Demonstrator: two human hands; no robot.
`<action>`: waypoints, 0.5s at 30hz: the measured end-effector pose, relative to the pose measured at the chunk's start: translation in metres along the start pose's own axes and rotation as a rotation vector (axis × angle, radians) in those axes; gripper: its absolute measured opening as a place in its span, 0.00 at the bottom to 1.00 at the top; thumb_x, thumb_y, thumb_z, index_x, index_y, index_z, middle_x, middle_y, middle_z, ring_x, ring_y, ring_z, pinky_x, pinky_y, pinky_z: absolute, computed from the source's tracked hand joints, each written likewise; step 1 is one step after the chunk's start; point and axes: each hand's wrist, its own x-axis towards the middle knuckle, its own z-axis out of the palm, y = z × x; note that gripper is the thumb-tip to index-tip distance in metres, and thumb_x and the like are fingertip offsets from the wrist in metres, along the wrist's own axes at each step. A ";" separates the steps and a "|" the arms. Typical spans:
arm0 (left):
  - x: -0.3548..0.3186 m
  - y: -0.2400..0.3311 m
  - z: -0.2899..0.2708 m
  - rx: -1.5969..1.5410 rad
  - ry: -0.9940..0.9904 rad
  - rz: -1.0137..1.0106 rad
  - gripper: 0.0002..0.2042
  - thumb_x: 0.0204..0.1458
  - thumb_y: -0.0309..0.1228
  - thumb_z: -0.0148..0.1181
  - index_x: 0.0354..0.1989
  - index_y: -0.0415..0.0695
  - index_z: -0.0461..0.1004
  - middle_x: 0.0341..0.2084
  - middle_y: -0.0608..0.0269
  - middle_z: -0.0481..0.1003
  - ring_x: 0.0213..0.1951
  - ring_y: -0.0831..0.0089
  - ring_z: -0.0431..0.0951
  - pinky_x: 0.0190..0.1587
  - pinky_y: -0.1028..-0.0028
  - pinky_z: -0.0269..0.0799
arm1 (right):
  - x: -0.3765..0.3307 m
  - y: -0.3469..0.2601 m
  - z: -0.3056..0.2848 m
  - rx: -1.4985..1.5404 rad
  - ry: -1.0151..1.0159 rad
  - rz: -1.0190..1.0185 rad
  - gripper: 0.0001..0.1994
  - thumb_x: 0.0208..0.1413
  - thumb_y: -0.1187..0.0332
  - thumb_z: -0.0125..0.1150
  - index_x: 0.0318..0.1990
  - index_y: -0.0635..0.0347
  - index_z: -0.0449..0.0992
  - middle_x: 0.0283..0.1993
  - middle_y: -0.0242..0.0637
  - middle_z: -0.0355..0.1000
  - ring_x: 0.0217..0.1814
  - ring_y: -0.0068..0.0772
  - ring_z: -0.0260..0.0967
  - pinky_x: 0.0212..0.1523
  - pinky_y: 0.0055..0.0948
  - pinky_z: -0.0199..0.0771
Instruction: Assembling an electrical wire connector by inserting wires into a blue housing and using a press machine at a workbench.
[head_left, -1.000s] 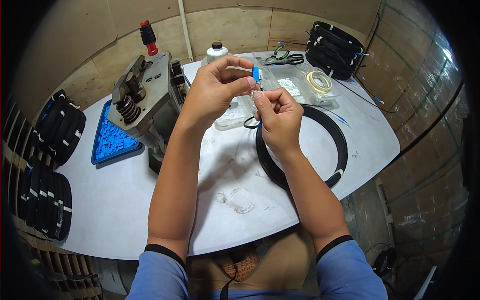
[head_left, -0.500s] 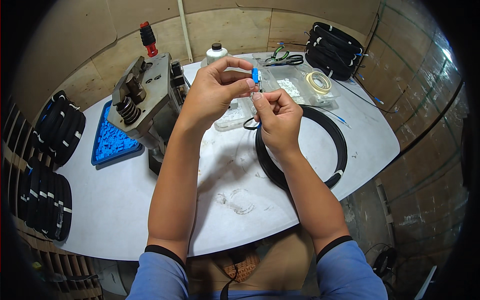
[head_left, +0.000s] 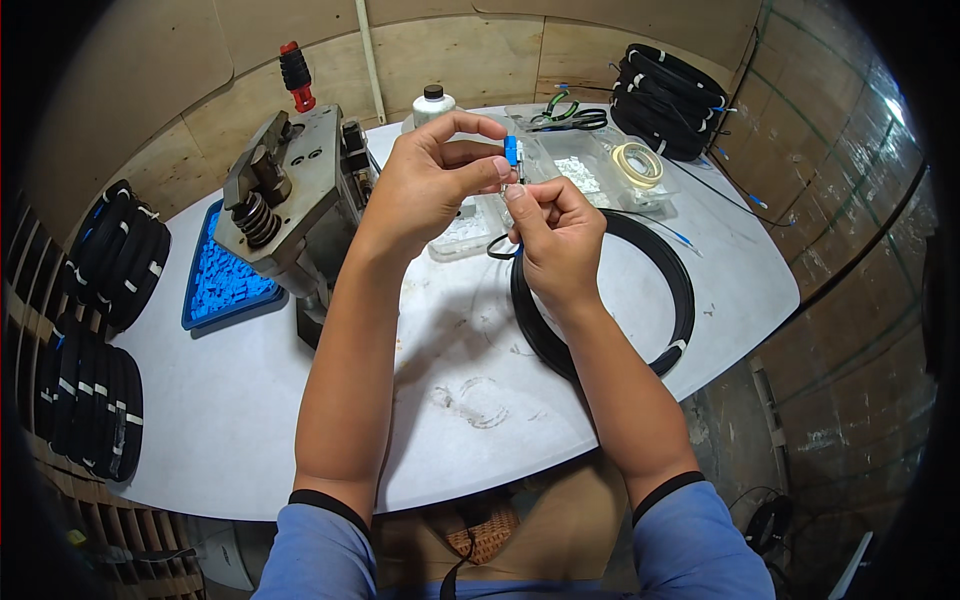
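Between the fingertips of my left hand (head_left: 440, 175) is a small blue fibre-optic connector (head_left: 511, 150), held upright above the table. My right hand (head_left: 555, 235) pinches the black cable end just below it, thumb on top. Both hands are closed and nearly touch each other. A loop of the black cable (head_left: 497, 248) hangs beside my right fingers. It appears to lead toward the large black cable coil (head_left: 683, 290), which lies flat under and to the right of my right forearm. My fingers partly hide the joint between connector and cable.
A metal hand press (head_left: 305, 170) stands left, next to a blue tray (head_left: 235, 318) of blue parts. Behind my hands are clear boxes (head_left: 655, 205) of white pieces, a tape roll (head_left: 637, 166), pliers (head_left: 560, 105), scissors (head_left: 590, 120) and a white bottle (head_left: 432, 104). Bundled coils (head_left: 665, 100) stand back right; more (head_left: 115, 255) hang left.
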 end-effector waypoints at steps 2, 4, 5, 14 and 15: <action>0.000 0.000 0.001 -0.009 -0.001 -0.001 0.12 0.49 0.19 0.61 0.44 0.35 0.71 0.32 0.55 0.78 0.35 0.74 0.78 0.40 0.74 0.75 | 0.000 0.001 0.000 0.003 0.000 0.000 0.07 0.56 0.73 0.62 0.28 0.63 0.71 0.17 0.25 0.68 0.18 0.09 0.60 0.19 0.14 0.59; 0.000 0.001 0.001 -0.012 -0.002 -0.007 0.12 0.50 0.19 0.61 0.43 0.35 0.71 0.32 0.56 0.78 0.35 0.74 0.78 0.40 0.74 0.75 | 0.000 0.001 -0.001 0.014 -0.006 0.003 0.06 0.56 0.74 0.61 0.28 0.63 0.71 0.18 0.25 0.68 0.18 0.08 0.60 0.19 0.14 0.58; 0.000 0.001 0.001 -0.012 -0.002 -0.007 0.12 0.50 0.19 0.61 0.43 0.35 0.71 0.32 0.56 0.78 0.35 0.74 0.78 0.40 0.74 0.75 | 0.000 0.001 -0.002 0.014 -0.006 0.003 0.06 0.56 0.74 0.61 0.28 0.63 0.71 0.18 0.25 0.68 0.18 0.08 0.60 0.19 0.14 0.58; -0.001 0.001 0.000 -0.012 -0.012 -0.011 0.12 0.50 0.19 0.61 0.44 0.35 0.71 0.32 0.56 0.78 0.35 0.74 0.78 0.41 0.75 0.75 | 0.000 0.001 -0.001 -0.003 -0.003 -0.004 0.06 0.56 0.74 0.61 0.28 0.62 0.71 0.17 0.24 0.68 0.18 0.08 0.59 0.18 0.13 0.58; -0.001 0.001 0.000 -0.010 -0.010 -0.015 0.12 0.50 0.19 0.61 0.44 0.35 0.71 0.32 0.56 0.78 0.35 0.74 0.78 0.41 0.75 0.75 | 0.000 0.000 0.000 -0.009 0.000 0.004 0.06 0.56 0.74 0.61 0.28 0.62 0.71 0.17 0.24 0.68 0.18 0.08 0.59 0.18 0.13 0.58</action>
